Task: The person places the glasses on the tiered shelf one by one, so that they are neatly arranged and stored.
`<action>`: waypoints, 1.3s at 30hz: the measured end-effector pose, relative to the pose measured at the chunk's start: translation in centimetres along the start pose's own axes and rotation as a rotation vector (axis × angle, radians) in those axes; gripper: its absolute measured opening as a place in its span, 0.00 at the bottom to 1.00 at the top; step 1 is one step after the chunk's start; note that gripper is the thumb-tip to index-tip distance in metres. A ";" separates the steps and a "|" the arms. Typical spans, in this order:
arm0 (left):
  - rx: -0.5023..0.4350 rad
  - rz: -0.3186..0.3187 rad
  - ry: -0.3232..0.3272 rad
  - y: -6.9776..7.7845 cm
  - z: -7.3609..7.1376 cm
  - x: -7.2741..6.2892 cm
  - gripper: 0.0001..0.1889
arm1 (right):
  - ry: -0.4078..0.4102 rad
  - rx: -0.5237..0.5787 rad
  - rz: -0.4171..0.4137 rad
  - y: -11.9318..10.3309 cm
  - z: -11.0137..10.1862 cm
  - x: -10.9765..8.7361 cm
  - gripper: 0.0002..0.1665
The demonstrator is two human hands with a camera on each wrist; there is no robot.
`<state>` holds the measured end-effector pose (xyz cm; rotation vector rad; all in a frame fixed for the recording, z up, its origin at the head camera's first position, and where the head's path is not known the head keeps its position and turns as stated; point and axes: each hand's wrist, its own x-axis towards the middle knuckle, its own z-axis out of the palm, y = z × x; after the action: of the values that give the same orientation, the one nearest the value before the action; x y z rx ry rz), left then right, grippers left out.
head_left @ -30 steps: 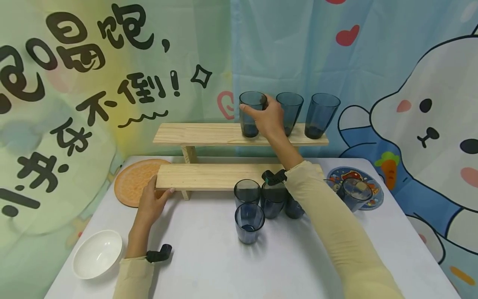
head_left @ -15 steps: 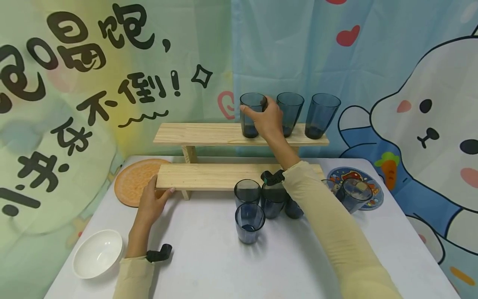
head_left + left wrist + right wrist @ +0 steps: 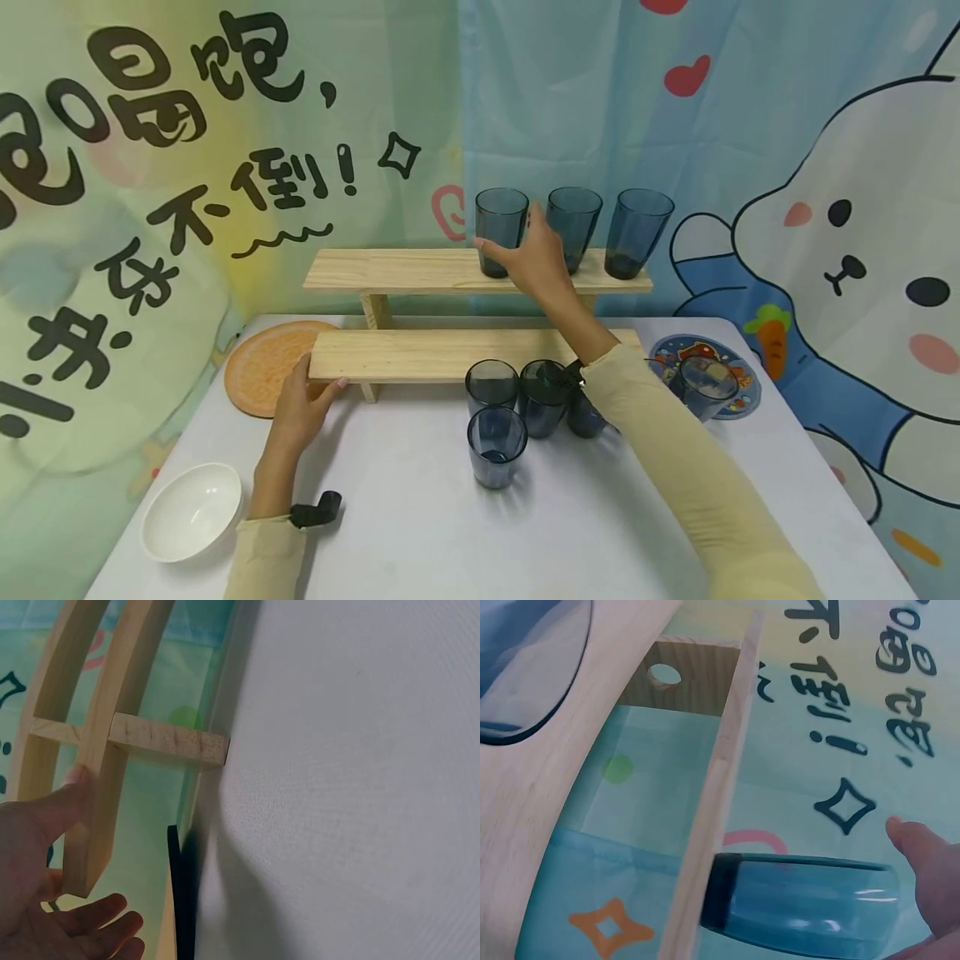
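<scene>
Right hand at the upper shelf, fingers spread and loose around the leftmost blue glass; thumb tip near its side, grip released (contact uncertain). The glass stands upright on the shelf, two more glasses just to its right. Left hand rests on the left end of the lower shelf, thumb on top, fingers relaxed below. More blue glasses stand on the desk; white bowl near left.
</scene>
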<state>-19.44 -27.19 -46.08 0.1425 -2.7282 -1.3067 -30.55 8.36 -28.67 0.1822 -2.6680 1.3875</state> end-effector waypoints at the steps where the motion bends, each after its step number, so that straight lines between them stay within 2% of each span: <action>1: -0.001 0.002 0.002 0.0 0.0 0.0 0.44 | -0.015 -0.008 -0.002 -0.1 -0.3 -0.4 0.70; 6: -0.003 0.000 0.003 0.1 -0.1 0.0 0.43 | -0.045 0.012 -0.038 -0.1 -1.7 -3.3 0.67; 11: 0.003 -0.013 -0.008 0.3 -0.1 -0.1 0.44 | -0.048 0.123 -0.162 1.2 -2.3 -8.1 0.56; 13: 0.005 -0.020 -0.011 0.4 -0.1 -0.2 0.44 | -0.043 0.148 -0.209 2.1 -2.0 -10.2 0.52; 16: 0.010 -0.028 -0.013 0.4 0.0 -0.2 0.45 | -0.041 0.161 -0.233 3.7 -0.9 -13.3 0.47; 23: 0.002 -0.036 -0.014 0.2 0.1 -0.2 0.46 | -0.055 0.174 -0.180 7.2 1.8 -18.9 0.44; 30: 0.006 -0.062 -0.017 0.2 -0.1 -0.4 0.47 | -0.078 0.201 -0.134 9.7 4.1 -21.5 0.49; 39: 0.009 -0.065 -0.014 0.4 0.1 -0.6 0.47 | -0.099 0.235 -0.041 11.2 6.2 -22.3 0.55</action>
<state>-18.93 -26.79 -45.91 0.2246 -2.7640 -1.3163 -10.84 10.78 -44.99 0.3350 -2.5542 1.7186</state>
